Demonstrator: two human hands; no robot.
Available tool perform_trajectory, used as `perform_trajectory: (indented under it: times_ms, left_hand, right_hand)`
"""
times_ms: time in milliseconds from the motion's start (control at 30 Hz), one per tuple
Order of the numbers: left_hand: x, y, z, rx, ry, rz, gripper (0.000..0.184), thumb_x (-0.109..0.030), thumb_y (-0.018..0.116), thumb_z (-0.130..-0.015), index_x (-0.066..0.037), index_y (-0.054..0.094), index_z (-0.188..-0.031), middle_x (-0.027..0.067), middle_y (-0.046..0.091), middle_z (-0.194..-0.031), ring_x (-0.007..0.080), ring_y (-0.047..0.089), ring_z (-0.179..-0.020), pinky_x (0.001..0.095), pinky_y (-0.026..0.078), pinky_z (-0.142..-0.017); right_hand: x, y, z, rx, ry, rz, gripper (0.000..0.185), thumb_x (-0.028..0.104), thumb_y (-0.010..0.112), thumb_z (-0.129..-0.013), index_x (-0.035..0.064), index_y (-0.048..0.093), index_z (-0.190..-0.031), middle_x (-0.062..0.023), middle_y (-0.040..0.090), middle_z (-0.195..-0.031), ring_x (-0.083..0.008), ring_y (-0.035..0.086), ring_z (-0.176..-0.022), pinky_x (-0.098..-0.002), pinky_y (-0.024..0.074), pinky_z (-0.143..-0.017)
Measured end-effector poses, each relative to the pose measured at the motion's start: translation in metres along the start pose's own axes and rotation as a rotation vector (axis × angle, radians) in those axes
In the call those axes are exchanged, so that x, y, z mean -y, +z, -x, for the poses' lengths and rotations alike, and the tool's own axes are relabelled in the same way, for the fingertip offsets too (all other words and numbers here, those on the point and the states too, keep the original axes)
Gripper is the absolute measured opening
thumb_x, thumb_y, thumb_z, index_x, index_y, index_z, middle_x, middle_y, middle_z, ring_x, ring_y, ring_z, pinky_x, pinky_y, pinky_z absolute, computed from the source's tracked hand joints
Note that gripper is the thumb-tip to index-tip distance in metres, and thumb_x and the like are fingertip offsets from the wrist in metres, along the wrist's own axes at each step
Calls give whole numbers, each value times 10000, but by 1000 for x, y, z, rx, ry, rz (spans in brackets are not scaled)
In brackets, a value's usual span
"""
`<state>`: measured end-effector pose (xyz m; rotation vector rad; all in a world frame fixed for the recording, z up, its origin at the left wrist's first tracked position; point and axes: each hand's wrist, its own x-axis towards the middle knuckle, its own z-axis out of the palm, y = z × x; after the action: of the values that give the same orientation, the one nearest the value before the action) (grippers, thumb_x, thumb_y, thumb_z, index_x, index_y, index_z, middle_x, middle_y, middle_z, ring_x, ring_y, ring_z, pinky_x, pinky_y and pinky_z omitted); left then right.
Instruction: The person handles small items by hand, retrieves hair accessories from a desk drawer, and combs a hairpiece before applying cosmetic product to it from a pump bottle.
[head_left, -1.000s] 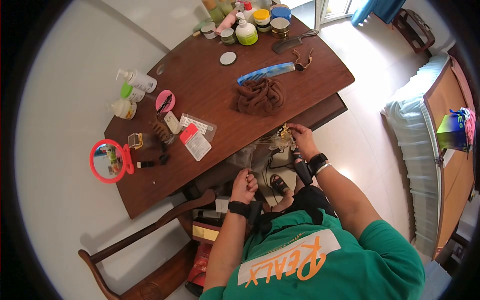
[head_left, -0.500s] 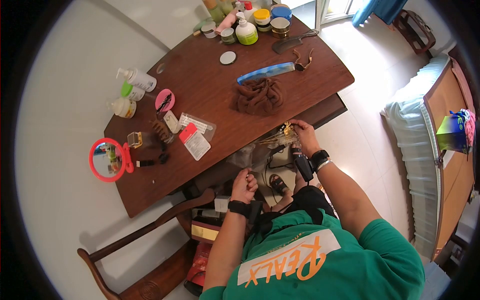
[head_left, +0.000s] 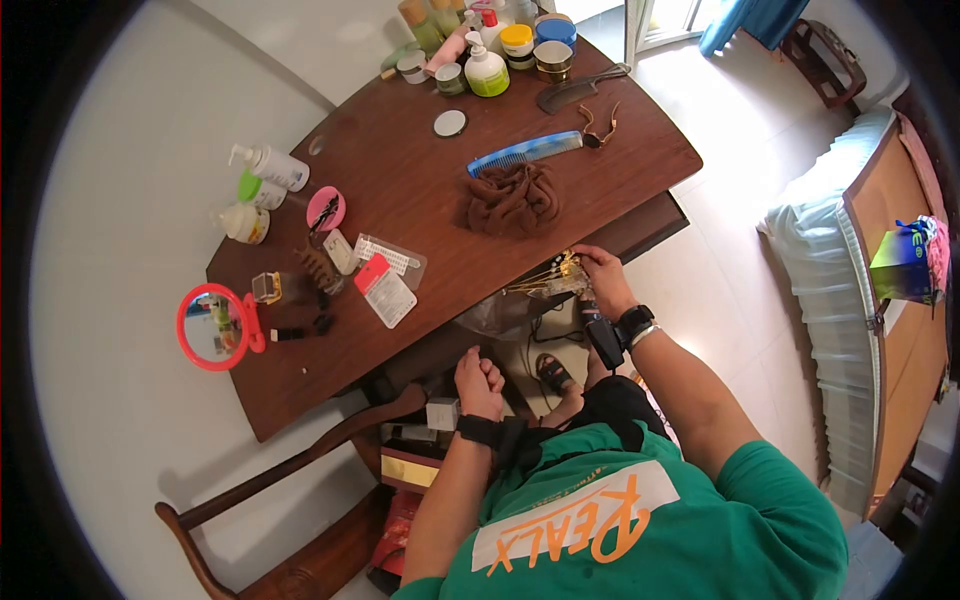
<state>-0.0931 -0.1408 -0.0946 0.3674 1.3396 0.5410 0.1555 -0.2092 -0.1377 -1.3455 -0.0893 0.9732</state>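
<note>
Just below the table's front edge, my right hand (head_left: 606, 279) pinches a bunch of gold hair sticks (head_left: 566, 266). Their thin pins point left, and clear plastic shows beneath them. My left hand (head_left: 480, 384) is curled into a loose fist lower down, near the chair, with nothing showing in it. A clear plastic bag (head_left: 490, 316) hangs between the two hands, under the table edge. On the tabletop above my right hand lie a crumpled brown cloth (head_left: 515, 200) and a blue comb (head_left: 525, 153).
The wooden table (head_left: 400, 200) carries bottles and jars at the back, a pink-red mirror (head_left: 215, 327), a pink bowl (head_left: 326, 208) and a red-and-white card (head_left: 385, 292). A wooden chair (head_left: 300, 460) stands at left. An open drawer (head_left: 655, 225) juts out at right.
My left hand has moved slightly down and left, away from the clear bag, and turned. My right hand has shifted slightly left and down, still holding the gold hair sticks.
</note>
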Motion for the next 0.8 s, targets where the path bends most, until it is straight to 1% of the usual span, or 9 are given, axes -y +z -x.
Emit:
perform_trajectory:
  times_ms: [100,167,233,267,367,400,500,600,800]
  left_hand:
    - [-2,12,12,241,-37,-8,213,-219,499,-975,-80,481,-1137,-22,336,-631,76,294,-476,223,231,-396]
    - [-3,32,14,300,-130,-73,278,-234,494,-982,-99,466,-1223,-29,334,-632,69,297,-480,213,239,-398]
    - [3,42,6,394,-195,-90,315,-246,493,-984,-111,452,-1266,-31,334,-632,68,303,-481,212,244,-399]
    - [4,48,0,435,-214,-82,217,-256,500,-982,-137,482,-1162,-35,343,-633,70,314,-482,212,248,-400]
    - [9,62,-14,406,-225,-22,112,-257,502,-981,-157,475,-1022,-35,357,-635,74,320,-477,213,248,-398]
    - [9,64,-18,423,-235,-41,115,-257,501,-982,-171,438,-939,-34,368,-638,78,328,-482,219,253,-402]
    - [13,68,-25,404,-205,-16,99,-258,493,-985,-175,442,-967,-31,374,-641,80,339,-493,226,261,-410]
    - [18,73,-29,360,-183,23,103,-267,487,-988,-171,448,-980,-31,372,-647,83,344,-501,231,265,-416]
    - [20,77,-37,386,-224,147,134,-275,466,-994,-152,478,-1045,-29,363,-656,86,340,-496,225,260,-410]
  right_hand:
    - [-17,3,-7,29,-10,31,228,17,468,-927,2,644,-1071,-7,613,-920,-86,529,-786,-218,429,-718]
    - [-20,13,-1,68,12,32,224,19,472,-928,10,652,-1059,10,599,-894,-73,503,-764,-209,412,-691]
    - [-19,20,6,109,26,91,217,38,477,-935,-4,630,-1083,-6,625,-925,-80,548,-807,-222,450,-744]
    - [-18,23,8,128,31,122,218,47,480,-938,-11,619,-1095,-14,637,-940,-83,571,-828,-228,469,-770]
    - [-27,30,4,165,-16,149,214,65,487,-942,-1,621,-1095,1,631,-925,-72,549,-796,-220,459,-728]
    - [-21,31,5,155,-5,251,212,99,501,-943,5,624,-1088,15,623,-894,-69,524,-747,-214,438,-680]
    - [-7,35,9,139,6,245,210,90,514,-924,-35,615,-1060,2,572,-823,-77,452,-719,-222,396,-652]
    - [-9,32,7,135,9,191,256,115,523,-920,-25,584,-1126,-23,581,-891,-87,474,-772,-225,397,-676]
    - [-6,16,9,214,148,-35,382,50,556,-869,2,511,-1245,-56,590,-1053,-123,539,-876,-245,435,-755]
